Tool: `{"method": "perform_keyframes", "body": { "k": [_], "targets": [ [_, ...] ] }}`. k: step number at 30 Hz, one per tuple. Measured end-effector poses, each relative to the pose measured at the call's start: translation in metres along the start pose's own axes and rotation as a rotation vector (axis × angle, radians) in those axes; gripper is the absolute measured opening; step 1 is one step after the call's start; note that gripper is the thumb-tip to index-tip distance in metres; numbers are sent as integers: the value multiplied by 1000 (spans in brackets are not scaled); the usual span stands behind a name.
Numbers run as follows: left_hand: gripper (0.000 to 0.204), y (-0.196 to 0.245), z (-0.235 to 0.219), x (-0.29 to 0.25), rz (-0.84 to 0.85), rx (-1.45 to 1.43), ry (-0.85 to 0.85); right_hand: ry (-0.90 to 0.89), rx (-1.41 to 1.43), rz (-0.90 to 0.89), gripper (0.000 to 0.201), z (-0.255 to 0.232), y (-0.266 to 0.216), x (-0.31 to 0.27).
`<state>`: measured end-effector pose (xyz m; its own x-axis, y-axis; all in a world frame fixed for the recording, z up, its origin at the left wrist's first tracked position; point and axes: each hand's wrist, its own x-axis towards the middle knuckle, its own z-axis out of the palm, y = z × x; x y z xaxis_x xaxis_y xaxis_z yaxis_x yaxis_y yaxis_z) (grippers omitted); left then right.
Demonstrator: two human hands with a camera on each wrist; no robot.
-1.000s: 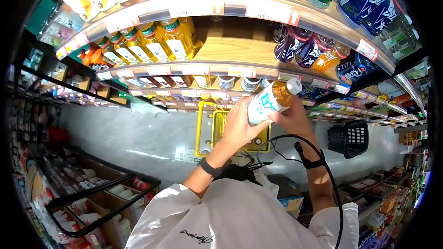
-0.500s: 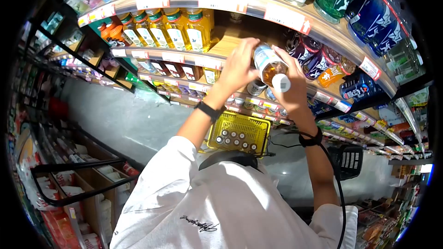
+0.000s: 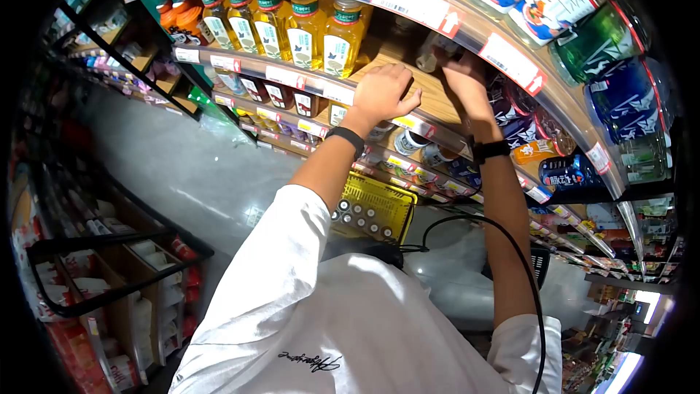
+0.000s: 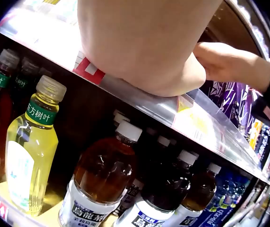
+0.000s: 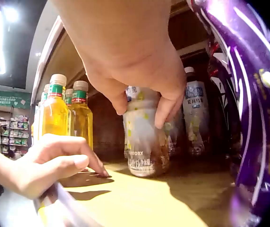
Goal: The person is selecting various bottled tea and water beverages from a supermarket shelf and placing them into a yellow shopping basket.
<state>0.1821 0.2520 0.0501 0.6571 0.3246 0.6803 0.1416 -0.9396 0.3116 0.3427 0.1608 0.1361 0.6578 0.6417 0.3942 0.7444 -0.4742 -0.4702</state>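
Observation:
Inside the shelf, my right hand (image 3: pixel 467 80) grips a drink bottle (image 5: pixel 146 142) from above, thumb and fingers on either side of its upper part. The bottle stands upright on the wooden shelf board (image 3: pixel 426 95), and its cap is hidden by the hand. My left hand (image 3: pixel 383 91) rests at the front of that board with fingers extended and holds nothing. In the right wrist view, the left fingertips touch the wood to the left of the bottle.
Yellow tea bottles (image 3: pixel 302 36) line the board on the left; purple bottles (image 3: pixel 514 113) are close on the right. Similar bottles (image 5: pixel 196 113) stand behind the gripped one. A price rail (image 3: pixel 408 11) runs above. Below is a yellow basket (image 3: pixel 397 208) containing several capped items.
The bottle has gone from between both hands into the shelf with the right hand. The left hand has let go of it and come down to the shelf's front.

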Motion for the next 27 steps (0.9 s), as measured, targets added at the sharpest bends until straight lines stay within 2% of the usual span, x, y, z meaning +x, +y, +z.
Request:
{"method": "perform_keyframes", "body": {
  "k": [1,3,4,5,8,10,11,13,15,17,27],
  "targets": [
    [40,-1,1,0,-6,-1,-3,-134,-22,-111,64,-5,0,13],
    [39,-2,2,-2,0,-40,19,239,-43,-628,62,29,39,42],
    [38,-2,1,-2,10,-35,20,332,-234,-705,60,45,60,59],
    [38,-1,3,-4,10,-41,8,233,-199,-673,56,48,70,64],
    [38,-3,4,-1,65,-29,97,339,-176,-741,52,58,85,72],
    [37,-4,3,-1,73,-36,92,370,-342,-823,48,55,89,70],
    [36,-4,4,-1,79,-39,90,371,-344,-813,48,56,87,69],
    [35,-4,4,-1,90,-61,91,396,-220,-665,41,64,89,65],
    [33,-4,3,-1,103,-83,90,390,-234,-616,38,69,95,73],
    [31,-5,3,-1,104,-91,93,468,-325,-682,40,77,104,81],
    [28,-4,6,1,112,-114,81,377,-251,-587,40,61,81,64]
  ]
}}
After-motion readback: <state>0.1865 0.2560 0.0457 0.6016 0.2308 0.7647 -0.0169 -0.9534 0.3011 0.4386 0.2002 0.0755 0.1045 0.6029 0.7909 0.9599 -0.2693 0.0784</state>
